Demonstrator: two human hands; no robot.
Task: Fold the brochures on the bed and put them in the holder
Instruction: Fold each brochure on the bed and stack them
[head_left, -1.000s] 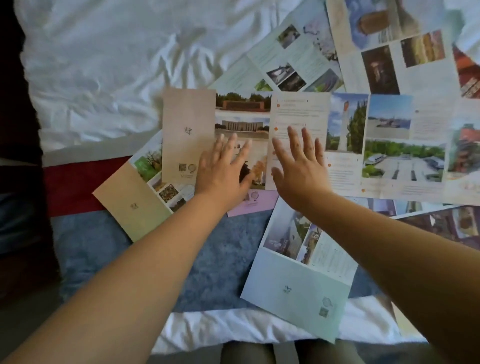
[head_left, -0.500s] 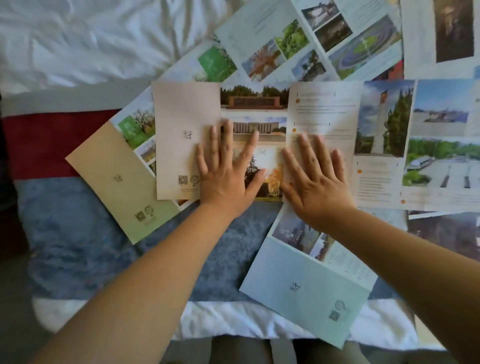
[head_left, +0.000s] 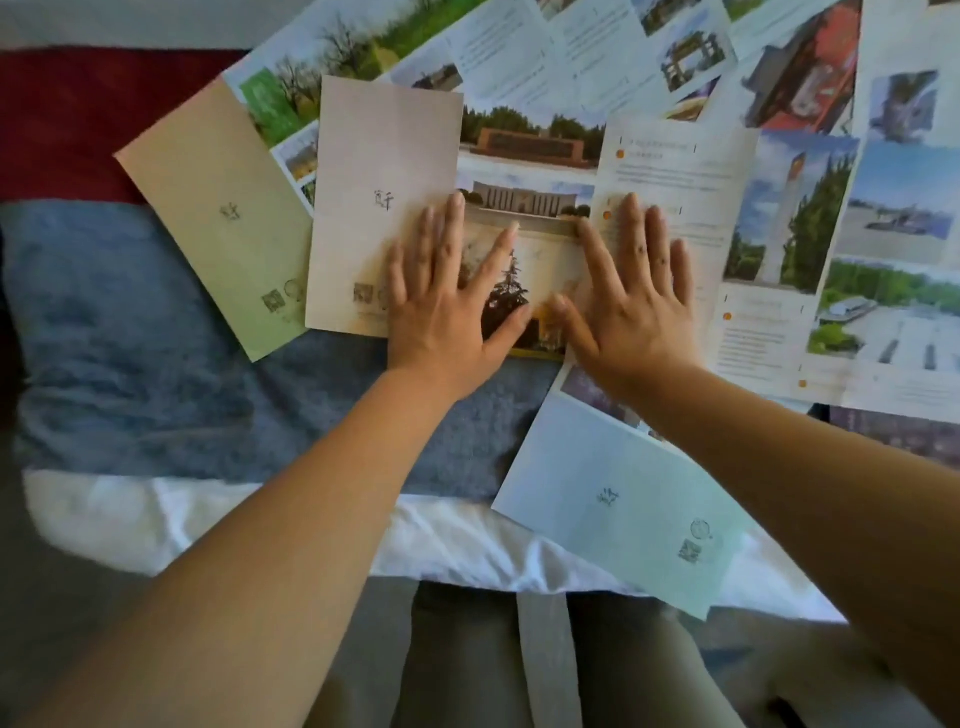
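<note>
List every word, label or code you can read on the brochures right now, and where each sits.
No text reads clearly.
Pink cover: a calligraphic mark and a QR code, both too blurred to read.
Tan-green cover: the same, blurred.
Pale blue cover: mark, round stamp and QR code, blurred.
Open text panel: body lines too small.
</note>
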